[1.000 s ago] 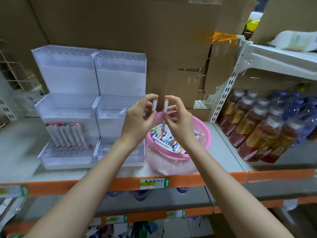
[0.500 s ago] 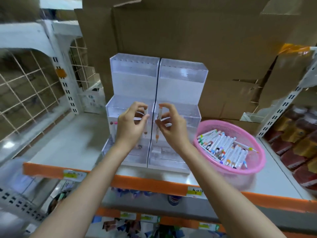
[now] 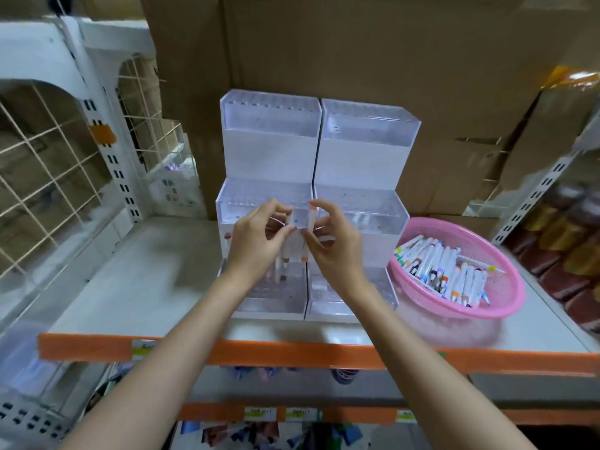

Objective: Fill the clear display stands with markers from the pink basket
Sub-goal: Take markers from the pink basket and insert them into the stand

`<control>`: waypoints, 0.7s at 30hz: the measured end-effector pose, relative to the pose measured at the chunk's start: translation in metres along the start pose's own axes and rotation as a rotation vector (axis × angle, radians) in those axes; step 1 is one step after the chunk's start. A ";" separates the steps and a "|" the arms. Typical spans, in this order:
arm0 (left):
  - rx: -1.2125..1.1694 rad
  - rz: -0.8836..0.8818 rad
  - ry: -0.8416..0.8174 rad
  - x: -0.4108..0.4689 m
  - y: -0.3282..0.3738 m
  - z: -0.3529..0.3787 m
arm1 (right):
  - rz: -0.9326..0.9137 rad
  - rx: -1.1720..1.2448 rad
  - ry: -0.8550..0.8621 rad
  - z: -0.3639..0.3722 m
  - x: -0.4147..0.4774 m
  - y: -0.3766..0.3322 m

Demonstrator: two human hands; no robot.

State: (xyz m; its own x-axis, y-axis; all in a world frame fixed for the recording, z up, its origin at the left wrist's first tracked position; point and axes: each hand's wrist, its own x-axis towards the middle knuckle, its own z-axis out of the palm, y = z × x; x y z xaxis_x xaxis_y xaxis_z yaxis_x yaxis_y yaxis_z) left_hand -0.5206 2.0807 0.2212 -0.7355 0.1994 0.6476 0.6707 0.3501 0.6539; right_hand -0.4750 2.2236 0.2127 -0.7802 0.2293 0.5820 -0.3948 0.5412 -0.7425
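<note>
The left hand [image 3: 256, 243] pinches a marker [image 3: 279, 269] between thumb and fingers, and the right hand [image 3: 336, 246] pinches a second marker [image 3: 311, 219] in the same way; so both hands are closed on markers, and they are held close together, almost touching. Both markers stand nearly upright, the long axis from top to bottom with the lower tip pointing down; the left hand may hold two markers and not one, but the blur does not let me decide.

What matters for the coming move is what lies below these tips. The hands hang in front of the middle step of the left display stand [image 3: 269, 138], near the seam with the right display stand [image 3: 367, 141]; the lowest step of the left stand, with its rows of holes, lies directly under the left hand's marker, on the near side. I judge that the move is a short straight drop along the marker's own axis (no turning seems needed); the left hand is the nearer one, and the right hand's marker sits more over the seam, so it must first shift a little to one side.

The pink basket [image 3: 506, 289] stands on the shelf [image 3: 146, 271] just to the right of the stands, with many markers lying flat in it.
</note>
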 end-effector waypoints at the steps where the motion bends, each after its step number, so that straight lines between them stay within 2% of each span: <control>1: -0.008 0.009 -0.001 0.000 -0.001 -0.001 | -0.007 -0.015 0.010 0.002 0.000 0.001; 8: -0.012 0.060 -0.019 -0.001 -0.008 -0.001 | 0.013 -0.032 0.026 0.008 -0.002 -0.001; 12: 0.045 0.134 -0.080 0.000 -0.010 -0.003 | 0.026 -0.032 0.030 0.010 -0.002 -0.001; 21: 0.145 0.204 -0.087 -0.006 -0.019 -0.002 | 0.045 -0.005 0.088 0.008 -0.006 -0.001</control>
State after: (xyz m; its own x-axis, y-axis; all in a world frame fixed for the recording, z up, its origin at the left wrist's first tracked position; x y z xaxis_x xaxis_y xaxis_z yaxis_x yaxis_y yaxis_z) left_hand -0.5281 2.0707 0.2058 -0.5965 0.3551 0.7198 0.7895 0.4211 0.4465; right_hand -0.4738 2.2147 0.2073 -0.7513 0.3237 0.5751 -0.3574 0.5330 -0.7669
